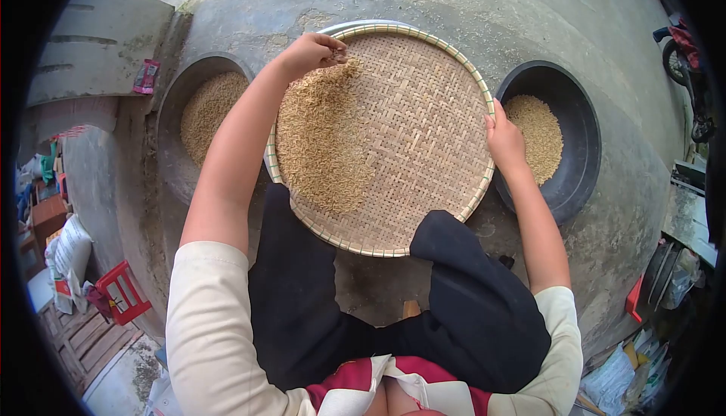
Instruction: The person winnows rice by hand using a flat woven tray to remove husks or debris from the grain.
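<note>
A round woven bamboo winnowing tray (423, 136) rests by my knees. Unhusked rice grains (321, 140) are heaped along its left side, while the middle and right show bare weave. Over the tray's far left edge, my left hand (314, 54) is closed, fingertips pinched together just above the rice. Whatever lies between those fingertips is too small to make out. My right hand (507, 142) grips the tray's right rim, thumb on top and the other fingers mostly hidden.
Left of the tray stands a basin (172, 125) holding grain, partly behind my left arm. A black basin (581, 151) with paler grain sits on the right. A pale rim (370, 22) shows beyond the tray. A red plastic stool (123, 293) stands at far left.
</note>
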Demonstrator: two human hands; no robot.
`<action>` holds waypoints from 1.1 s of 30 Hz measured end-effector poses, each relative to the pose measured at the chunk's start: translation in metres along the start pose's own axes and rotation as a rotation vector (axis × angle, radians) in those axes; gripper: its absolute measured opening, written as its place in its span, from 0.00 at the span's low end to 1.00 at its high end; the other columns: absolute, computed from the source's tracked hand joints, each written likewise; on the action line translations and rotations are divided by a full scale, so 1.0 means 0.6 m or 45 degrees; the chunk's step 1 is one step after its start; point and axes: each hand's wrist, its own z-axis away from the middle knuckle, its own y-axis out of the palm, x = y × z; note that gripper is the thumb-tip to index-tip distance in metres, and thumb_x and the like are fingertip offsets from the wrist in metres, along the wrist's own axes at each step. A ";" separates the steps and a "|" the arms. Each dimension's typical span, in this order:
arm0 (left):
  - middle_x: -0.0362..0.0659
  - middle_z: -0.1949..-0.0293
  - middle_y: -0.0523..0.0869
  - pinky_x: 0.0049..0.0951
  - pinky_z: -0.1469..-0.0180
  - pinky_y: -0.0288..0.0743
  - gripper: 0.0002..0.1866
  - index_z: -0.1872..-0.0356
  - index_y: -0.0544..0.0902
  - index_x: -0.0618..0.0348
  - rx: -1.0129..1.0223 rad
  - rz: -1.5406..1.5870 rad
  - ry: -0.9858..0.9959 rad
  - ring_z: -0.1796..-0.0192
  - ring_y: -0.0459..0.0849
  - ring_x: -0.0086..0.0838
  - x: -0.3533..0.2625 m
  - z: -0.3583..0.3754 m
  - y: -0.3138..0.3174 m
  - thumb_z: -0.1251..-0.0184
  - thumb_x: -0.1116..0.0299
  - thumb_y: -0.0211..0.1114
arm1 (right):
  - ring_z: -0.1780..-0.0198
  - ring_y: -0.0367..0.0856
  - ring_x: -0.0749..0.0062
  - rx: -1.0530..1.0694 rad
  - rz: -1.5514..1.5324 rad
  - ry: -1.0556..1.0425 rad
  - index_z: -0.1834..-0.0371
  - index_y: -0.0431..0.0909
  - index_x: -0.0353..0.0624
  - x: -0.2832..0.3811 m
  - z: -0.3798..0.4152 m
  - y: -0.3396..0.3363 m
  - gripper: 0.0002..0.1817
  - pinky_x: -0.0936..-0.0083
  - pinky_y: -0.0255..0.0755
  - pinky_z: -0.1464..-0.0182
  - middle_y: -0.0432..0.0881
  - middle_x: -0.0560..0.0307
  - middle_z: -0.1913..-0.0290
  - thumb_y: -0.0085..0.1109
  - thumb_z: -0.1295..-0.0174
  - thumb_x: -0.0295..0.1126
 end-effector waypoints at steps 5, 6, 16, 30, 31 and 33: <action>0.53 0.56 0.78 0.28 0.52 0.77 0.16 0.51 0.70 0.74 0.168 0.669 0.086 0.53 0.79 0.32 -0.008 0.021 -0.014 0.38 0.78 0.42 | 0.72 0.78 0.49 -0.012 0.012 -0.017 0.40 0.61 0.45 -0.004 -0.001 0.004 0.23 0.56 0.71 0.70 0.79 0.45 0.72 0.41 0.36 0.42; 0.53 0.56 0.78 0.28 0.52 0.77 0.16 0.51 0.70 0.74 0.174 0.667 0.087 0.53 0.79 0.32 -0.014 0.021 -0.010 0.38 0.78 0.42 | 0.72 0.78 0.49 -0.028 0.016 -0.040 0.40 0.61 0.44 -0.005 -0.001 0.006 0.24 0.56 0.71 0.70 0.80 0.45 0.72 0.41 0.36 0.42; 0.53 0.58 0.79 0.25 0.53 0.78 0.16 0.53 0.71 0.74 0.114 0.608 -0.017 0.53 0.80 0.35 -0.026 0.021 0.003 0.33 0.70 0.44 | 0.72 0.79 0.49 -0.056 -0.016 -0.066 0.40 0.62 0.44 -0.009 -0.001 0.009 0.23 0.56 0.71 0.71 0.80 0.45 0.72 0.41 0.36 0.42; 0.55 0.51 0.75 0.32 0.44 0.71 0.22 0.48 0.68 0.74 0.229 0.831 0.195 0.47 0.75 0.39 -0.103 0.018 0.090 0.31 0.62 0.42 | 0.72 0.79 0.50 -0.054 -0.018 -0.068 0.40 0.61 0.45 -0.009 0.000 0.008 0.23 0.56 0.71 0.71 0.79 0.46 0.72 0.43 0.37 0.41; 0.57 0.48 0.73 0.34 0.41 0.68 0.24 0.46 0.67 0.73 0.379 0.839 0.274 0.43 0.72 0.40 -0.138 0.017 0.124 0.31 0.60 0.41 | 0.72 0.79 0.50 -0.052 -0.011 -0.076 0.40 0.61 0.45 -0.008 -0.001 0.008 0.23 0.56 0.71 0.71 0.79 0.46 0.72 0.43 0.37 0.41; 0.58 0.40 0.64 0.40 0.34 0.57 0.26 0.40 0.64 0.64 0.744 0.665 0.360 0.35 0.60 0.43 -0.201 0.036 0.188 0.30 0.54 0.38 | 0.72 0.79 0.49 -0.041 -0.002 -0.058 0.40 0.61 0.44 -0.007 0.000 0.007 0.24 0.56 0.71 0.71 0.80 0.46 0.72 0.43 0.37 0.41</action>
